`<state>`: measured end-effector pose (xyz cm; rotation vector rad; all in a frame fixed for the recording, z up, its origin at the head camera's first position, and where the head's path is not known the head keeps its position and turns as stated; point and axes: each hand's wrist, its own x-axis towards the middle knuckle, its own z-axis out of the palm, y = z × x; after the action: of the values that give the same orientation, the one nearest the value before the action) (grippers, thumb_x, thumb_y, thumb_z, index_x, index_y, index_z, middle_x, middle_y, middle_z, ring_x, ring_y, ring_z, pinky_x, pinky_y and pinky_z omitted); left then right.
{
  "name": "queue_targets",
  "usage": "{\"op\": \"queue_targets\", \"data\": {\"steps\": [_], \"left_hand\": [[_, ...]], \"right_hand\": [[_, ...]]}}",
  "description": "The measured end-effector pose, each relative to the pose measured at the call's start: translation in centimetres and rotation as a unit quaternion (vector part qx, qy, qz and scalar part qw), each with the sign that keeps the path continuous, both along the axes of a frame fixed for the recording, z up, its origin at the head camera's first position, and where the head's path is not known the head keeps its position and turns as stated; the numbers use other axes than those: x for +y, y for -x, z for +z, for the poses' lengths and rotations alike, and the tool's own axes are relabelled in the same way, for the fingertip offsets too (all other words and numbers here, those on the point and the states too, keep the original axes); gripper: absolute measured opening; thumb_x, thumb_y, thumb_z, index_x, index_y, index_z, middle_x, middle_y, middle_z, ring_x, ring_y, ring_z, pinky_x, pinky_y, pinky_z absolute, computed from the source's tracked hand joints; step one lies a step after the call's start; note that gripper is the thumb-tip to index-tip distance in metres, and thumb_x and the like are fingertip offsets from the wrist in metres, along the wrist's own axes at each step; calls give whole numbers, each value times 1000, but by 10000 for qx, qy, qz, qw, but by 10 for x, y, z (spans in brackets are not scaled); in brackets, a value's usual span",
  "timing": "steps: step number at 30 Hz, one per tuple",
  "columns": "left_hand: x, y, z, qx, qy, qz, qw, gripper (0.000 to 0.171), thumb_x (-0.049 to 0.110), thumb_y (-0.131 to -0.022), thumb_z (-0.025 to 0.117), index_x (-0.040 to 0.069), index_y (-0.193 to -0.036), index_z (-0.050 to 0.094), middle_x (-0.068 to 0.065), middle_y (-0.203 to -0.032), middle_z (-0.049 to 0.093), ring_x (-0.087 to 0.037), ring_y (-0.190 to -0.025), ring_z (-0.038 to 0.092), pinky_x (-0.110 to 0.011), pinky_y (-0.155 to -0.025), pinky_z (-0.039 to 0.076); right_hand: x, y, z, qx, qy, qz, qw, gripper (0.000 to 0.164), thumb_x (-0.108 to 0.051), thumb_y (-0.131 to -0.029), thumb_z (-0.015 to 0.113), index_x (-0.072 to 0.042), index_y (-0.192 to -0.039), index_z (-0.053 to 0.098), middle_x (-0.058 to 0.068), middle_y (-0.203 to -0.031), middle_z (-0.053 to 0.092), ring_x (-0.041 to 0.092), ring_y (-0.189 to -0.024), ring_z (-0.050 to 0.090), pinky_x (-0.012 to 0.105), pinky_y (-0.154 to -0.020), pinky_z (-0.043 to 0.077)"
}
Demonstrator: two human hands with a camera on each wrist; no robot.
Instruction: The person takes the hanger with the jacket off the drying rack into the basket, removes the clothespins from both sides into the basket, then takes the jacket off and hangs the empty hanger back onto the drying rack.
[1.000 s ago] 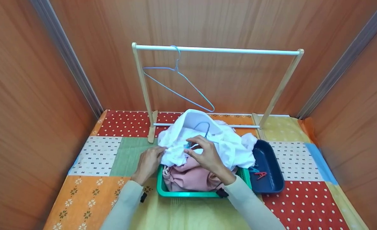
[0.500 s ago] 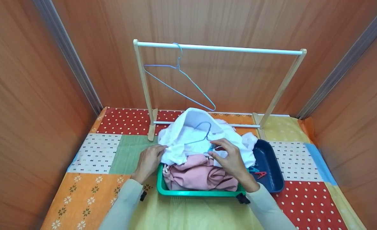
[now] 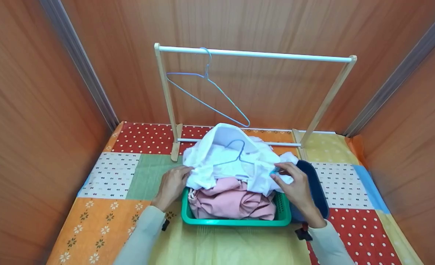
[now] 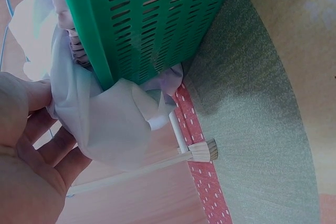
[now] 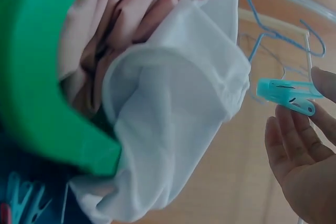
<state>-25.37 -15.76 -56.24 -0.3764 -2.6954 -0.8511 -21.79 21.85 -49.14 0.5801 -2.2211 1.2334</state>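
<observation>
A white garment (image 3: 234,129) lies heaped over the green basket (image 3: 235,222), with a blue wire hanger (image 3: 239,156) set inside it, hook up. My left hand (image 3: 171,186) pinches the garment's left edge between thumb and fingers, just outside the basket. My right hand (image 3: 296,186) pinches a light blue clothespin (image 5: 289,93) by its handle end, near the right part of the garment. In the right wrist view the clothespin is apart from the cloth. Folded pink cloth (image 3: 232,202) fills the front of the basket.
Behind the basket stands a drying rack with a white bar (image 3: 276,55); an empty wire hanger (image 3: 217,106) hangs at its left. A dark blue tray (image 3: 315,184) with more clothespins (image 5: 26,200) sits right of the basket. Wooden panels (image 3: 294,22) enclose the patterned cloth.
My right hand has moved right with the clothespin, from the garment's middle to its right side, uncovering the hanger and the pink cloth. My left hand stays at the left edge.
</observation>
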Motion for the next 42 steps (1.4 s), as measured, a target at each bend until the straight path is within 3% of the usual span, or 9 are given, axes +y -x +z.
{"op": "queue_targets", "data": {"steps": [3,7,15,21,23,29,36,42], "left_hand": [[0,-1,0,101,2,-7,9999,22,14,-95,64,12,-115,74,-7,-111,74,-26,-105,69,-45,-88,56],[0,0,1,175,7,-16,9998,21,14,-95,64,12,-114,74,-7,-110,74,-26,-104,69,-45,-88,56],[0,1,2,64,6,-7,10000,22,13,-95,64,13,-115,74,-6,-111,74,-25,-105,69,-44,-88,56],[0,1,1,113,31,-19,9999,22,12,-95,64,12,-115,74,-6,-111,74,-24,-104,69,-43,-87,57],[0,1,1,94,17,-15,10000,23,12,-95,64,12,-116,73,-6,-111,74,-25,-105,69,-43,-87,57],[1,-1,2,41,35,22,10000,23,13,-95,64,11,-117,73,-7,-113,74,-26,-107,69,-45,-89,56],[1,-1,3,-43,23,75,10000,23,13,-96,63,11,-117,73,-7,-115,73,-26,-109,68,-46,-90,55],[0,-2,2,-98,33,67,9999,24,14,-97,62,11,-118,72,-7,-115,73,-26,-109,68,-45,-90,56]], "right_hand": [[12,-1,-4,-57,102,-284,9995,31,8,-78,76,3,-108,70,21,-100,68,35,-83,65,23,-76,56],[28,-2,-10,-444,287,-683,9963,31,4,-80,76,1,-110,70,21,-104,69,38,-86,66,10,-78,51],[76,16,-57,-891,68,-1322,9872,33,-12,-84,78,-10,-115,71,11,-107,69,26,-88,64,16,-77,51],[95,22,-75,-1041,-371,-1750,9783,34,-12,-84,78,-6,-116,69,14,-107,69,30,-88,65,12,-75,48],[100,24,-81,-1176,-571,-1871,9736,34,-13,-84,78,-6,-116,69,14,-106,68,28,-88,65,15,-75,48],[110,27,-95,-1667,-1134,-2123,9562,36,-18,-87,75,-6,-120,67,15,-104,66,27,-91,63,40,-79,52],[118,31,-106,-1857,-1385,-2147,9488,37,-16,-86,76,-3,-120,67,18,-103,66,31,-93,62,46,-80,50],[121,31,-107,-2176,-1421,-2025,9442,39,-16,-89,72,-1,-124,62,22,-115,63,37,-105,64,54,-90,52]]}}
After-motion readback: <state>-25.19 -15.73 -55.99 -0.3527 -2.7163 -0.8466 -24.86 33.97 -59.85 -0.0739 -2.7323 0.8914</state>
